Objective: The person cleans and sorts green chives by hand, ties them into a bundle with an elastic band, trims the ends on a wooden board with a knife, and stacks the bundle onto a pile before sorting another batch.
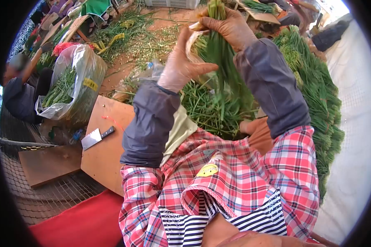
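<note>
Near the top centre, my right hand (231, 28) grips a bunch of long green stalks (221, 53) by its pale upper end. The leaves hang down and look blurred at their lower ends. My left hand (181, 66), in a thin clear glove, is raised just left of the bunch with thumb and fingers apart, and holds nothing. The thumb tip is close to the hanging leaves. Loose green stalks (210, 108) lie in a heap below both hands, over my lap.
A knife (95, 138) lies on a wooden board (101, 162) at the left. Behind it stands a plastic bag (86, 88) of greens beside a seated person (22, 96). Tied green bundles (317, 96) are stacked along the right. A pale crate (173, 3) is at the top.
</note>
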{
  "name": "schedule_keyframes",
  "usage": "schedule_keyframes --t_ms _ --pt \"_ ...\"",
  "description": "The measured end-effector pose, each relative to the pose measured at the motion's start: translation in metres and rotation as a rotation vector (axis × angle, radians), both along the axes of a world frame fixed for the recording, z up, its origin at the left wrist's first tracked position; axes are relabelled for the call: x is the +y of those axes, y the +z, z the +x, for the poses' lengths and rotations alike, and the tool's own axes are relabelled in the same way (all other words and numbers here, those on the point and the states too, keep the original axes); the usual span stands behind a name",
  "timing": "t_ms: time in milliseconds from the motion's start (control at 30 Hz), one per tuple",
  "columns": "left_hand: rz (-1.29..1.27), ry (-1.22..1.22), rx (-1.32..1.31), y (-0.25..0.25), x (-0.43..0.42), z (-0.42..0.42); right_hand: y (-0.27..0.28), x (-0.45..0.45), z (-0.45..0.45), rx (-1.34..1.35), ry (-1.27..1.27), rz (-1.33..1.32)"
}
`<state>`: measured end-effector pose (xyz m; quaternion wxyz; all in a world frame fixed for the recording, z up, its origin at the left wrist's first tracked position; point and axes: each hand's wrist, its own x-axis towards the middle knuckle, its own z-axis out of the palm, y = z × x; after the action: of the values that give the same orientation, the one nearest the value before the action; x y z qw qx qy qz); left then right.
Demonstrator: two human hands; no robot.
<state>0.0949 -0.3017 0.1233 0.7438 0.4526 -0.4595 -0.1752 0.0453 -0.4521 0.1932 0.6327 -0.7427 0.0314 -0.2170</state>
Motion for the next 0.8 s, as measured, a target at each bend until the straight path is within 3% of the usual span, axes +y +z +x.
schedule_keyframes --t_ms 33,133,167,200,233,333,400,600,700,800 --pt "0.067 0.281 -0.471 0.006 -0.003 0.001 0.010 0.010 0.001 -0.032 0.044 0.027" --pt "-0.002 -0.009 0.264 -0.009 -0.025 -0.013 0.018 0.036 0.009 -0.073 0.125 0.162" --pt "-0.022 0.098 0.333 -0.014 -0.030 -0.009 0.018 0.036 0.015 -0.061 0.157 0.224" --pt "-0.007 0.128 0.344 -0.019 -0.032 -0.005 0.019 0.037 0.017 -0.045 0.188 0.288" --pt "0.010 0.158 0.357 -0.025 -0.032 -0.002 0.022 0.036 0.015 0.134 0.098 0.120" --pt "-0.098 0.200 0.571 -0.030 -0.026 0.010 0.025 0.031 -0.003 -0.065 0.077 -0.047" --pt "-0.139 0.224 0.765 -0.032 -0.014 0.022 -0.002 0.016 -0.036 -0.264 -0.259 -0.189" --pt "-0.119 0.258 0.843 -0.045 0.006 0.034 -0.114 0.032 -0.102 0.074 0.040 -0.151" --pt "-0.174 0.206 0.908 -0.045 0.006 0.025 -0.127 0.044 -0.095 0.158 -0.081 -0.800" --pt "-0.159 0.172 0.991 -0.045 0.009 0.019 -0.143 0.041 -0.085 0.214 -0.060 -0.792"
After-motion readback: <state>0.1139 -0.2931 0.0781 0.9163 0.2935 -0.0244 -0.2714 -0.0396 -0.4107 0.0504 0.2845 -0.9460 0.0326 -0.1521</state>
